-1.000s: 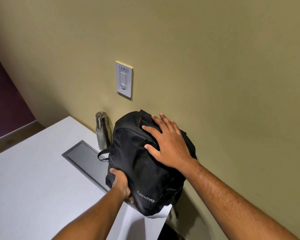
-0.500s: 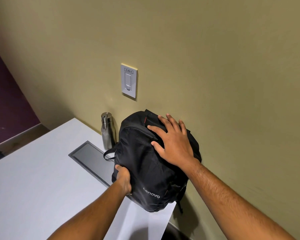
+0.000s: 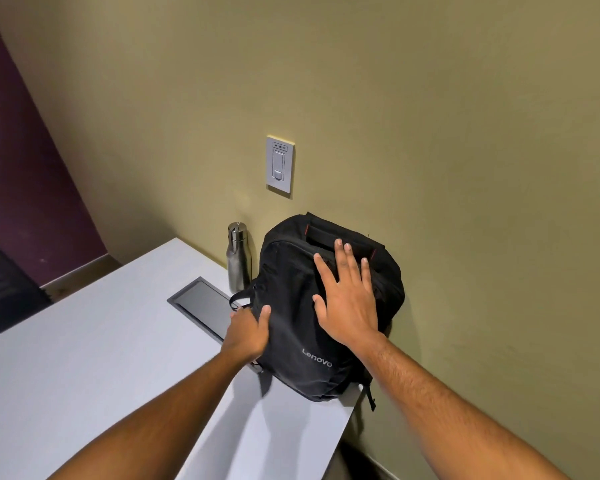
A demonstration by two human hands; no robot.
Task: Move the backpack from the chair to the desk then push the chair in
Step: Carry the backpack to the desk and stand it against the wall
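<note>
Backpack (image 3: 326, 306) sits on the desk (image 3: 84, 358) leaning on the wall, right hand (image 3: 347, 306) flat and open on its front to steady it, left hand (image 3: 248, 332) loosely cupping the side just left of that, probably so it doesn't tip off the near edge
</note>
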